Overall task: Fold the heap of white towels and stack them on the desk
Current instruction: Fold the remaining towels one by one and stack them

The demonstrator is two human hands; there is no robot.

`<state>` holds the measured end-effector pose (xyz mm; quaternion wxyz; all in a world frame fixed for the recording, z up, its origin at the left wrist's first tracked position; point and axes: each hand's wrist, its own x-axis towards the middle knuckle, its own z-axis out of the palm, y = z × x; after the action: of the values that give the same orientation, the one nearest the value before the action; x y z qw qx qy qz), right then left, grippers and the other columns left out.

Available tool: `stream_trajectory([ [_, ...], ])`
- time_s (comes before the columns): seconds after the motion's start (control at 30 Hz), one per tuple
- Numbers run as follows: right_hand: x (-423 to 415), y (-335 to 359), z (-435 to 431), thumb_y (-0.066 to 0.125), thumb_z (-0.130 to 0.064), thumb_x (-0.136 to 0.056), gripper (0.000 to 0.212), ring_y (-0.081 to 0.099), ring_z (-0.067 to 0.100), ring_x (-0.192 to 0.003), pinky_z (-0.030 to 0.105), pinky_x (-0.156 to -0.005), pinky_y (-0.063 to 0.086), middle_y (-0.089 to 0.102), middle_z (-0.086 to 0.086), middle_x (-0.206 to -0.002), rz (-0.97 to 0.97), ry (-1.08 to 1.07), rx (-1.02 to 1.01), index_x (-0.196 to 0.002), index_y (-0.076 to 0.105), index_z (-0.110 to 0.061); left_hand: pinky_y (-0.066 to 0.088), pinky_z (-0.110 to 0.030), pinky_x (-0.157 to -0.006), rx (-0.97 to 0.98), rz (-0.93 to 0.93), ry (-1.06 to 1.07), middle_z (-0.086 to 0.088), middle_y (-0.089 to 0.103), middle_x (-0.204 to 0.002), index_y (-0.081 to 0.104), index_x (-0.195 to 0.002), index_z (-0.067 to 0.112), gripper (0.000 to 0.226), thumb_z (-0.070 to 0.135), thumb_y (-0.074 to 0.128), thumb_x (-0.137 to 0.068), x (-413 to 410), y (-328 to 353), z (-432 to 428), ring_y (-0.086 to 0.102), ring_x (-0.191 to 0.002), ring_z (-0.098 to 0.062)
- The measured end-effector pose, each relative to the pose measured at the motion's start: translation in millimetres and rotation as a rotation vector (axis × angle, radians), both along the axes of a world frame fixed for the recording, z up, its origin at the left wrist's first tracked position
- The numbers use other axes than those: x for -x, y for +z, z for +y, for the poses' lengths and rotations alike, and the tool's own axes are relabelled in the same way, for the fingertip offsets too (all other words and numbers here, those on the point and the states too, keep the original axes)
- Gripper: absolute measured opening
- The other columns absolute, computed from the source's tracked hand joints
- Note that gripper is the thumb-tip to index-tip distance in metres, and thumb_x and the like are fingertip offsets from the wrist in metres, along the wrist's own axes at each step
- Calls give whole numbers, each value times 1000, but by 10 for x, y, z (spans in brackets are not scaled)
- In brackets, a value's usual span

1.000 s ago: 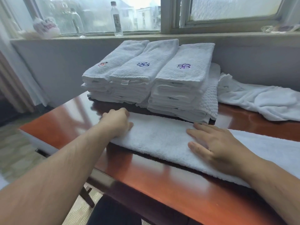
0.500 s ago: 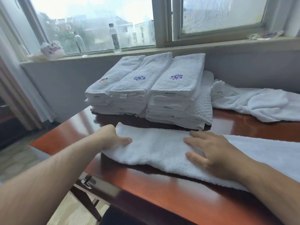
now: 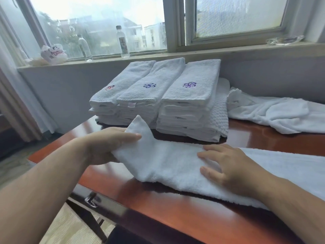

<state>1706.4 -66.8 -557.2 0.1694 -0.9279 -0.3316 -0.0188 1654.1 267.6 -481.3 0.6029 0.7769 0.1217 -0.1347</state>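
A long white towel (image 3: 168,161), folded lengthwise into a strip, lies across the red-brown desk (image 3: 175,208). My left hand (image 3: 105,147) grips the towel's left end and holds it lifted off the desk, one corner sticking up. My right hand (image 3: 226,166) presses flat on the middle of the strip with its fingers spread. Behind the strip stand three stacks of folded white towels (image 3: 158,101) with embroidered emblems on top. A heap of unfolded white towels (image 3: 274,115) lies at the back right.
A waffle-textured towel (image 3: 219,111) hangs beside the right stack. Two plastic bottles (image 3: 123,43) and a crumpled bag (image 3: 52,54) stand on the window sill behind the desk. The desk's left edge drops to carpeted floor (image 3: 66,224). A drawer handle (image 3: 91,201) shows at the front edge.
My left hand has closed on the towel's left end and lifted it off the desk, turning it rightward. My right hand stays pressed on the middle. The view has tilted up.
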Motion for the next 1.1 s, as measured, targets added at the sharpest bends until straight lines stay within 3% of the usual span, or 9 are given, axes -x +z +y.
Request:
stream_trajectory([
  [0.13,-5,43,-7,54,-58,-92,38,44,-2,-126,23,-110,33,52,-30,-127,31,-5,-123,-123,67,-39,50,-31,-61,133,-24,-34,-16,64,-94,71,-103,9,21,24,70,-88,-70,134,-565,63,-77,-26],
  [0.23,-1,150,17,51,-67,-86,49,63,0,-89,16,-78,46,73,-15,-91,195,-89,-576,-85,78,-26,46,-26,-48,222,-22,-60,-13,56,-77,60,-100,3,13,13,59,-91,-102,184,-1062,56,-58,-22],
  [0.4,-47,373,-82,37,-79,-86,77,58,22,-53,26,-42,32,70,16,-73,871,-122,-1083,-72,73,-12,46,-46,-83,353,-130,-246,-44,57,-102,51,-116,-19,35,8,45,-96,-205,124,-1669,57,-90,-39],
  [0.6,-131,490,-747,36,-89,-77,92,70,31,-75,30,-51,47,73,23,-99,1088,-108,-1120,-100,80,-10,55,-26,-73,384,-211,-379,-7,73,-95,65,-107,4,28,21,56,-87,-380,7,-2093,69,-85,-19],
  [0.73,-87,326,-983,30,-88,-81,98,68,31,-80,36,-62,53,72,25,-98,1097,-205,-1163,-101,79,-5,44,-58,-108,319,-189,-407,-27,65,-123,66,-121,9,40,23,58,-85,-443,-239,-2460,64,-116,-37],
  [0.8,-81,291,-1000,26,-88,-83,104,66,39,-96,40,-73,56,69,31,-113,1075,-226,-1129,-110,76,0,40,-54,-111,348,-154,-357,-33,64,-118,64,-124,-1,46,28,59,-89,-450,-335,-2511,64,-109,-39],
  [0.9,-102,287,-1032,31,-86,-83,101,70,36,-93,41,-74,59,71,28,-112,1062,-299,-1126,-111,75,1,43,-34,-89,506,-158,-184,-15,63,-86,63,-125,0,50,34,61,-88,-484,-385,-2498,56,-75,-20],
  [1.0,-98,300,-1055,49,-74,-84,82,70,41,-103,51,-90,58,71,24,-116,983,-360,-1095,-118,73,-4,44,-30,-77,630,-256,-18,-8,62,-83,68,-117,9,30,22,49,-98,-440,-387,-2423,55,-69,-16],
  [1.1,-75,309,-1084,66,-49,-87,57,71,37,-103,53,-93,56,73,20,-113,934,-379,-1041,-118,71,-1,48,-22,-73,333,-515,12,0,67,-84,75,-103,25,26,24,53,-90,-384,-407,-2194,61,-72,-11],
])
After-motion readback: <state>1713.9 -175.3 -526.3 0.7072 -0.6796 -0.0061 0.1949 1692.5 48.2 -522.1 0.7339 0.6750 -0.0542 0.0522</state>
